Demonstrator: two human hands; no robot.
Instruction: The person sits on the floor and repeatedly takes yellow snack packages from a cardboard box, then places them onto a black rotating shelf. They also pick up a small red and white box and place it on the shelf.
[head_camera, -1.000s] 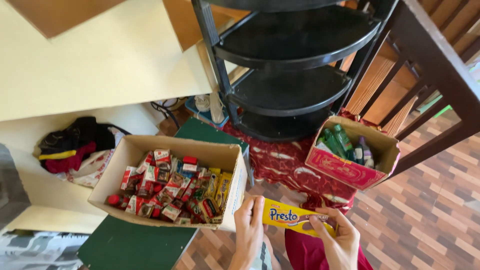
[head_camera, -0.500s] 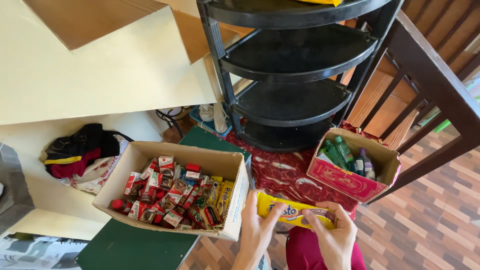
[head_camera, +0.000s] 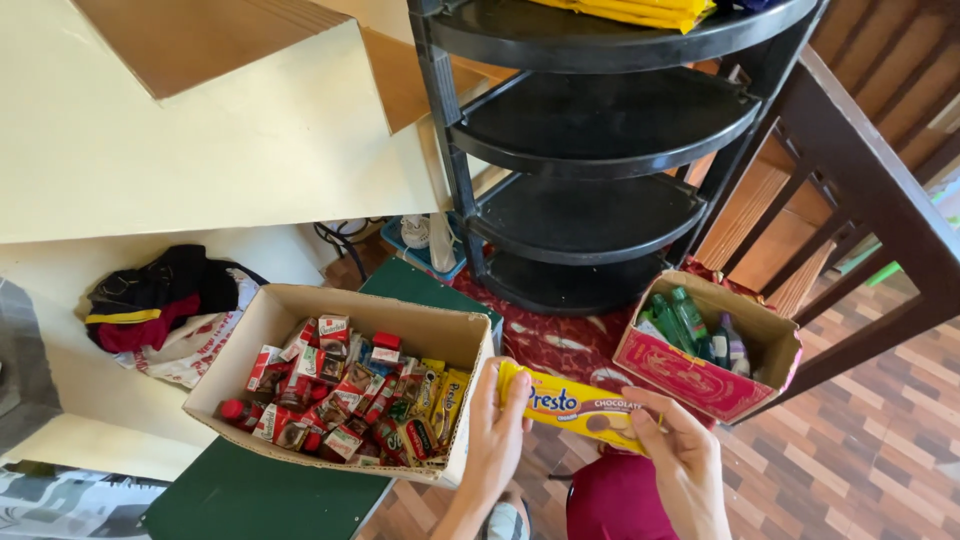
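Observation:
I hold a long yellow biscuit packet (head_camera: 575, 408) by both ends, low in the middle of the view. My left hand (head_camera: 495, 438) grips its left end and my right hand (head_camera: 680, 455) its right end. Just left of the packet an open cardboard box (head_camera: 255, 330) full of small red and yellow snack packs rests on a green surface (head_camera: 250, 495). Above stands a black tiered corner shelf (head_camera: 600, 130) with yellow packets (head_camera: 630, 10) on its top tier; the lower tiers are bare.
A red cardboard box (head_camera: 690, 375) with green bottles sits to the right on a red patterned cloth (head_camera: 555, 340). A dark wooden railing (head_camera: 870, 200) runs along the right. Dark and red clothes (head_camera: 160, 295) lie at the left by a cream wall.
The view has tilted up, bringing the shelf's top tier with yellow packets into sight. Both hands have lifted the yellow packet slightly, and its printed face now shows.

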